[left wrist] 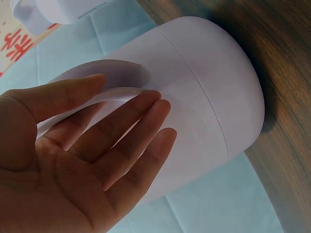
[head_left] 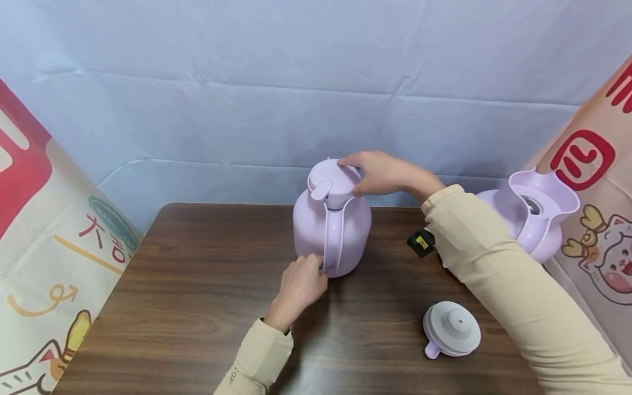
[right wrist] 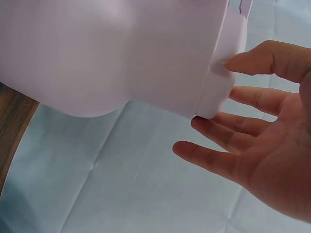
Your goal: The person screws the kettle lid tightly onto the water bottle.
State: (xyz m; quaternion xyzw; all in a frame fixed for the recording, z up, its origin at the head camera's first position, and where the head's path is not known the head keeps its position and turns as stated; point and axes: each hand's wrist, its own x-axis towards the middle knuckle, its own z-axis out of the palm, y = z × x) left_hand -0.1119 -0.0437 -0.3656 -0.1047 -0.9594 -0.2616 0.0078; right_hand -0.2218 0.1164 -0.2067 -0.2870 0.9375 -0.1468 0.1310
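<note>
A lilac vacuum jug (head_left: 306,230) stands upright on the table, its handle (head_left: 333,241) facing me. My left hand (head_left: 302,285) is at the lower part of that handle; in the left wrist view its thumb lies on one side and its fingers on the other, lightly holding it. With thumb and fingers spread about its rim, my right hand (head_left: 382,173) grips the round lilac lid (head_left: 336,174) on the jug's mouth. The lid's tab points toward me. In the right wrist view, fingertips (right wrist: 233,63) touch the lid's side.
A second lilac jug (head_left: 543,241), lidless, stands at the right, partly behind my right sleeve. Another lid (head_left: 456,329) lies underside up on the brown wooden table (head_left: 197,307). A black item with a yellow label (head_left: 421,242) lies beside the right forearm. Pale cloth (head_left: 247,109) hangs behind.
</note>
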